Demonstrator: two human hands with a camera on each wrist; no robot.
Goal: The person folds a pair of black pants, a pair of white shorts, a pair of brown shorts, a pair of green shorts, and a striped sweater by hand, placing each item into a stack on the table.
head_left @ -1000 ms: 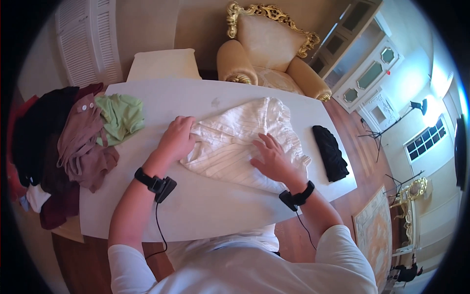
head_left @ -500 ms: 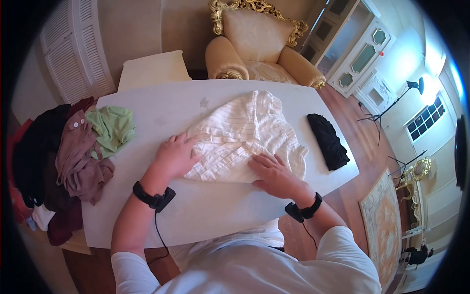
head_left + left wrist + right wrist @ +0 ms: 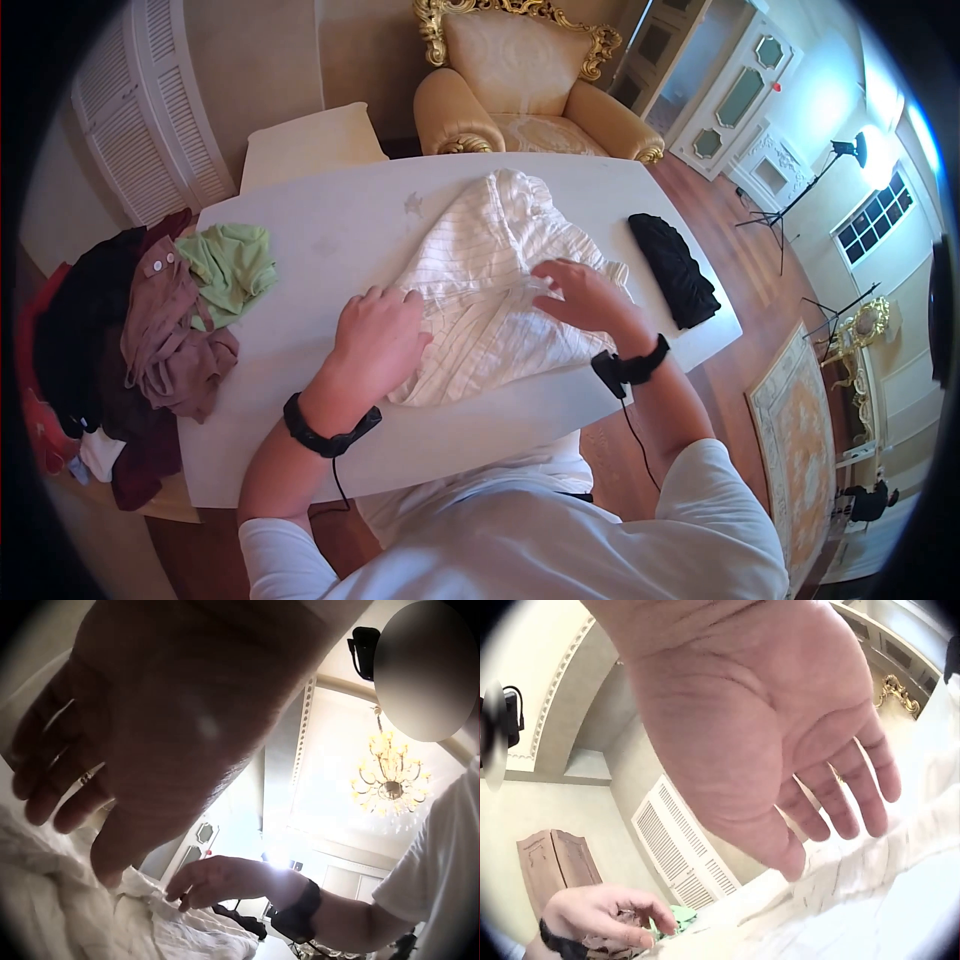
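A white garment with thin stripes [image 3: 470,340] lies rumpled on the white table [image 3: 310,250], its gathered edge towards the far right. At its left edge is my left hand [image 3: 380,335], fingers loosely extended and close together. In the left wrist view that hand's thumb [image 3: 112,855] points down right at the cloth, and nothing sits in its palm. My right hand [image 3: 590,295] is over the right part of the garment with its fingers slightly bent. The right wrist view shows its bare palm and relaxed fingers [image 3: 840,802] above the fabric.
A heap of clothes, with a mauve garment [image 3: 175,340] and a green one [image 3: 230,265], covers the table's left end. A rolled black garment [image 3: 675,270] lies near the right edge. Beyond the table stand a gold armchair [image 3: 520,70] and a cream seat [image 3: 315,145].
My left hand has let go of the garment's left edge and moved nearer my body. The right hand has shifted farther away over the cloth. The garment's near edge now lies closer to me.
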